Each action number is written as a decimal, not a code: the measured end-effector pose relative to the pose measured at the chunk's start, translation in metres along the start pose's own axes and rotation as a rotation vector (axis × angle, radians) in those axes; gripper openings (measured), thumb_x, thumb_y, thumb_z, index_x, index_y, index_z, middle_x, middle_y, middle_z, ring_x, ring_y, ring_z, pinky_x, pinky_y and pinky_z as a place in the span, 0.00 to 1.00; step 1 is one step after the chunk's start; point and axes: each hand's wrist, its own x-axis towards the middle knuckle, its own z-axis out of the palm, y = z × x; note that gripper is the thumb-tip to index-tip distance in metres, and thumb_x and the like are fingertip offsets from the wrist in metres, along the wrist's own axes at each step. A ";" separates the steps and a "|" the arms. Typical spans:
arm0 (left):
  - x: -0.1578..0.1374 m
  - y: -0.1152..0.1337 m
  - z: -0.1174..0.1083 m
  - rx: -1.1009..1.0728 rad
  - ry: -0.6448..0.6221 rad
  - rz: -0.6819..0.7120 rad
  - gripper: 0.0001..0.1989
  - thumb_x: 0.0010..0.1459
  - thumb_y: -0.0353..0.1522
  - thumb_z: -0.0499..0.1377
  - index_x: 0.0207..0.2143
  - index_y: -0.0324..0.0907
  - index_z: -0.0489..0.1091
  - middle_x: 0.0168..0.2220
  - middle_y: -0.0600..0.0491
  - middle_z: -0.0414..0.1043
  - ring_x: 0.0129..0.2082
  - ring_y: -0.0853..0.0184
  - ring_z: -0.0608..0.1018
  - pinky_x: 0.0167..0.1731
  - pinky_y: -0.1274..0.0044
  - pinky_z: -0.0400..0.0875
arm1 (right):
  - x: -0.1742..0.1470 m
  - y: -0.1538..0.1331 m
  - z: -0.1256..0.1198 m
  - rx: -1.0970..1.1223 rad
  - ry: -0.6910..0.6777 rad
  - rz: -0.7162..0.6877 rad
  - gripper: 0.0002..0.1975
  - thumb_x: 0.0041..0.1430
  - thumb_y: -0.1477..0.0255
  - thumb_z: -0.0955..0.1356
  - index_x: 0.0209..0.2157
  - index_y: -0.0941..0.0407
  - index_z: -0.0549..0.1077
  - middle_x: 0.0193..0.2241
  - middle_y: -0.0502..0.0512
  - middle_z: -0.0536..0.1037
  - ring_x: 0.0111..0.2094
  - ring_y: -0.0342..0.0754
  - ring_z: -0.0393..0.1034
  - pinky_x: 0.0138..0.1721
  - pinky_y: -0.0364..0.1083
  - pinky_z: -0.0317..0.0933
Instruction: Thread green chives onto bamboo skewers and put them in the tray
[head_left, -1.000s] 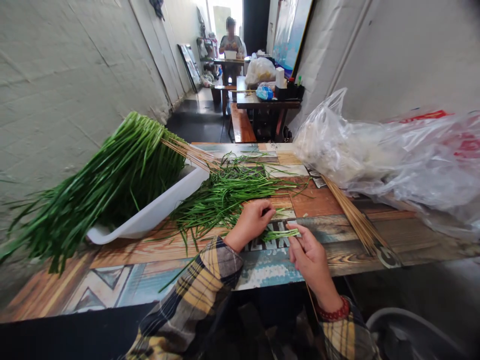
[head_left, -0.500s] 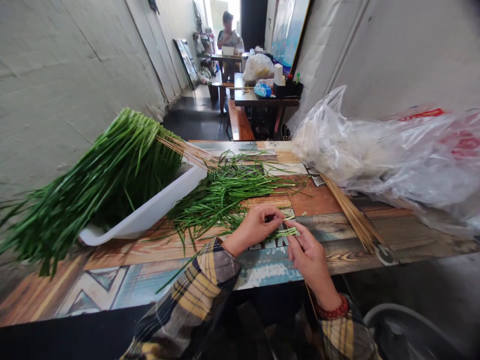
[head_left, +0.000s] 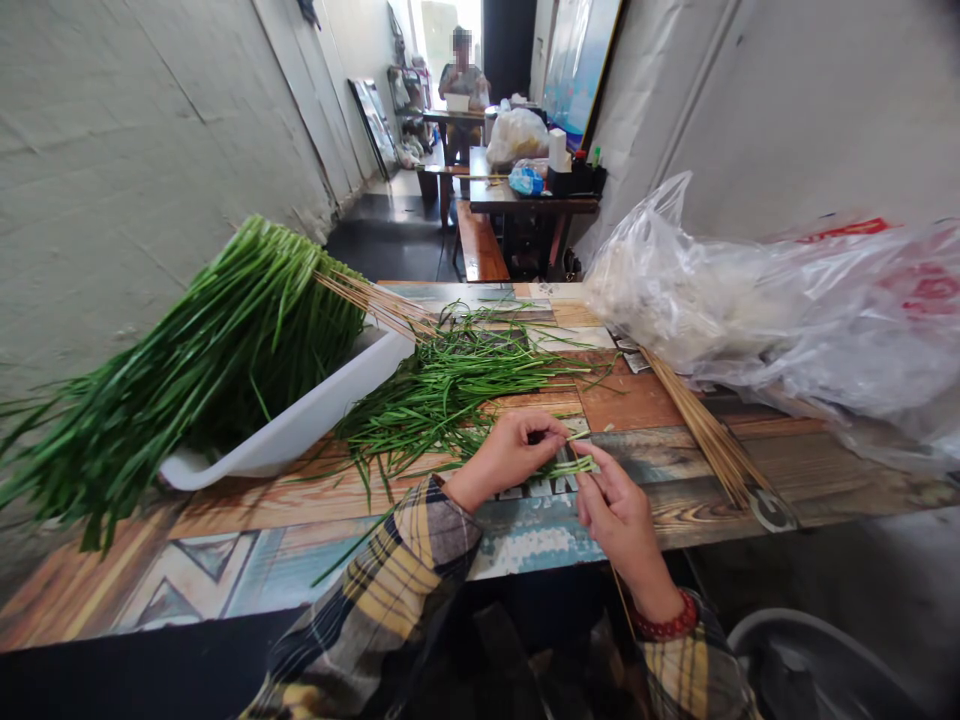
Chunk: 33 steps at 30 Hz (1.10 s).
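My left hand (head_left: 516, 447) is closed in a pinch on a chive stalk (head_left: 577, 436), its pale end poking out past the fingertips. Close by on the right, my right hand (head_left: 619, 516) grips a thin bamboo skewer (head_left: 621, 598), whose lower part runs down below the wrist. Several chive ends (head_left: 576, 466) lie side by side at the right fingertips, apparently threaded on the skewer; its tip is hard to make out. Behind the left hand spreads a loose pile of green chives (head_left: 457, 385) on the table.
To the left, a white tray (head_left: 300, 432) bears a thick stack of skewered chives (head_left: 247, 320). Bare skewers (head_left: 697, 430) lie right of my hands beside clear plastic bags (head_left: 757, 300). A grey basin (head_left: 817, 660) stands below the table's edge. Another person (head_left: 461, 80) sits far back.
Both hands stay almost in place, with only a slight shift of the fingertips around the chive ends. The person in the background has moved slightly.
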 end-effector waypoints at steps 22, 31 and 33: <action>0.001 -0.003 -0.001 0.056 -0.015 0.062 0.08 0.56 0.28 0.56 0.29 0.35 0.75 0.26 0.52 0.72 0.28 0.73 0.70 0.30 0.82 0.63 | 0.000 0.000 0.002 -0.003 0.017 0.003 0.20 0.61 0.64 0.62 0.53 0.58 0.67 0.13 0.43 0.65 0.14 0.40 0.58 0.16 0.38 0.54; 0.001 -0.003 0.001 0.046 0.004 -0.016 0.07 0.54 0.29 0.57 0.27 0.35 0.73 0.25 0.53 0.71 0.26 0.73 0.70 0.28 0.82 0.63 | 0.001 0.000 0.002 0.011 0.036 0.000 0.22 0.61 0.63 0.62 0.54 0.58 0.66 0.13 0.44 0.65 0.13 0.41 0.59 0.16 0.40 0.55; 0.001 -0.003 0.001 0.035 0.003 -0.032 0.07 0.53 0.29 0.57 0.27 0.34 0.72 0.24 0.53 0.70 0.25 0.73 0.69 0.27 0.82 0.63 | 0.000 -0.003 0.003 0.014 0.066 -0.009 0.25 0.60 0.63 0.63 0.57 0.58 0.64 0.13 0.43 0.65 0.13 0.41 0.59 0.16 0.40 0.56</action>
